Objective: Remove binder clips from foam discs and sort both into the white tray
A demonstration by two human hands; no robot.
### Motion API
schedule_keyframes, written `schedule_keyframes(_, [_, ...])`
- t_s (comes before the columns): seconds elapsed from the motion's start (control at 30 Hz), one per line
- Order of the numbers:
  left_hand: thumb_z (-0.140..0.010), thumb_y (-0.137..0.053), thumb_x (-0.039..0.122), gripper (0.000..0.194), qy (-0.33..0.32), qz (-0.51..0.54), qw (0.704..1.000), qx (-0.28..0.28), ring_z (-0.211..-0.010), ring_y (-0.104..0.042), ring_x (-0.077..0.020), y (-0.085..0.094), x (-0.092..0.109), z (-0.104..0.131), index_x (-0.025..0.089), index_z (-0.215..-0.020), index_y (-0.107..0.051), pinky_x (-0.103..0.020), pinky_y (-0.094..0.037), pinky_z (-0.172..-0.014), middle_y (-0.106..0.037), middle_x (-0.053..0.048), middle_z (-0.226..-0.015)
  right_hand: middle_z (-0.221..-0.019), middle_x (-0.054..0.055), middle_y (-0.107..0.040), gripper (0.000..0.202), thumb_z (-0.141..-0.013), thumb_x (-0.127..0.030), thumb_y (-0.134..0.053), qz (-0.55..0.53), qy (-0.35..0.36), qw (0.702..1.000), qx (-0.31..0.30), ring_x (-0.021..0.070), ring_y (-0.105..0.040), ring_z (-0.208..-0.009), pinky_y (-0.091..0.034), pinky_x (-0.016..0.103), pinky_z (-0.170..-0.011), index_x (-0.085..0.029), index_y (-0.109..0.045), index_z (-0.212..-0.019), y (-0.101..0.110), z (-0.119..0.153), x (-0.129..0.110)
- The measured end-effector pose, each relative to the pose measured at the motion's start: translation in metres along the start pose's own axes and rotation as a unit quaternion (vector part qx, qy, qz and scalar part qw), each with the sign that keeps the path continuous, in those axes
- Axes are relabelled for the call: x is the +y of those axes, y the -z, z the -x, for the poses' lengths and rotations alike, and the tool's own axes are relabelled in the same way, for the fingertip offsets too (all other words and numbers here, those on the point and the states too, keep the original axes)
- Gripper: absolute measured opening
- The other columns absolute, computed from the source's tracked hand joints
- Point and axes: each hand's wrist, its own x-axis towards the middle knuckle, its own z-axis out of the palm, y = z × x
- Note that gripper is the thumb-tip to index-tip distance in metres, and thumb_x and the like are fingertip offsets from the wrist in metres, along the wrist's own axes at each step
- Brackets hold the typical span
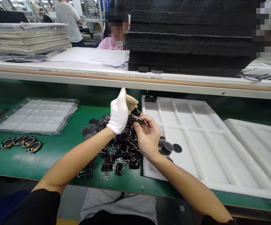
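My left hand (119, 114) wears a white glove with beige on its palm side. Its partly hidden fingers close on a black binder clip (135, 111) with silver wire handles. Bare and closed, my right hand (149, 136) pinches a dark, round, flat piece (136, 119) between thumb and fingers, right against the clip. Whether the clip's jaws are around that piece cannot be made out. Under both hands lies a heap of binder clips (126, 147) on the green table (62, 159). Dark round discs (92, 127) lie left of the heap.
More dark discs (168, 147) rest on a white foam tray (196, 140) at right, beside a second foam tray (259, 140). Sunglasses fronts (28, 142) and a clear plastic tray (37, 115) lie at left. A shelf edge (90, 79) crosses behind; a person (114, 40) sits beyond.
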Motion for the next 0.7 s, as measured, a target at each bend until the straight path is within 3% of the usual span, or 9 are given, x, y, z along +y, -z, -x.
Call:
schedule_keyframes(0.1, [-0.094, -0.061, 0.063, 0.056, -0.013, 0.013, 1.0, 0.008, -0.05, -0.058, -0.011, -0.009, -0.002, -0.001, 0.016, -0.065, -0.069, -0.025, -0.046, -0.051, -0.061, -0.003, -0.058, -0.109, 0.007, -0.07, 0.02, -0.087, -0.031, -0.078, -0.004, -0.005, 1.0, 0.004, 0.0188, -0.07, -0.108, -0.062, 0.037, -0.102, -0.023, -0.066, -0.101, 0.0, 0.0, -0.004])
schedule_keyframes(0.23, [-0.094, -0.065, 0.049, 0.037, -0.052, -0.043, 0.998, 0.005, -0.042, -0.052, -0.0087, -0.006, -0.001, -0.014, 0.015, -0.083, -0.076, -0.023, -0.039, -0.046, -0.059, 0.0, -0.053, -0.116, 0.008, -0.069, 0.02, -0.088, -0.03, -0.077, -0.033, -0.044, 0.998, -0.022, 0.0192, -0.07, -0.111, -0.063, 0.039, -0.104, -0.022, -0.065, -0.101, 0.001, 0.0, -0.01])
schedule_keyframes(0.37, [-0.091, -0.062, 0.034, 0.022, -0.08, -0.073, 0.994, -0.003, -0.04, -0.05, -0.009, 0.009, 0.008, -0.031, 0.017, -0.092, -0.076, -0.022, -0.033, -0.041, -0.059, 0.002, -0.052, -0.111, 0.005, -0.064, 0.022, -0.089, -0.031, -0.078, -0.085, -0.125, 0.986, -0.069, 0.0157, -0.069, -0.096, -0.07, 0.035, -0.084, -0.022, -0.062, -0.101, 0.003, -0.003, -0.012])
schedule_keyframes(0.5, [-0.089, -0.062, 0.032, 0.021, -0.082, -0.115, 0.987, -0.071, -0.042, -0.049, -0.0094, 0.018, 0.012, -0.039, 0.017, -0.091, -0.075, -0.023, -0.033, -0.042, -0.058, 0.002, -0.053, -0.094, 0.001, -0.06, 0.026, -0.086, -0.033, -0.08, -0.09, -0.166, 0.976, -0.104, 0.0141, -0.067, -0.086, -0.07, 0.032, -0.078, -0.021, -0.061, -0.101, 0.005, -0.006, -0.01])
schedule_keyframes(0.7, [-0.082, -0.066, 0.026, 0.011, -0.121, -0.19, 0.97, -0.095, -0.053, -0.052, -0.0085, 0.02, -0.003, -0.041, 0.017, -0.08, -0.071, -0.024, -0.037, -0.049, -0.066, -0.001, -0.073, -0.099, 0.005, -0.07, 0.03, -0.081, -0.036, -0.081, -0.009, -0.202, 0.973, -0.11, 0.0151, -0.069, -0.085, -0.066, 0.033, -0.08, -0.019, -0.067, -0.101, 0.007, -0.007, -0.009])
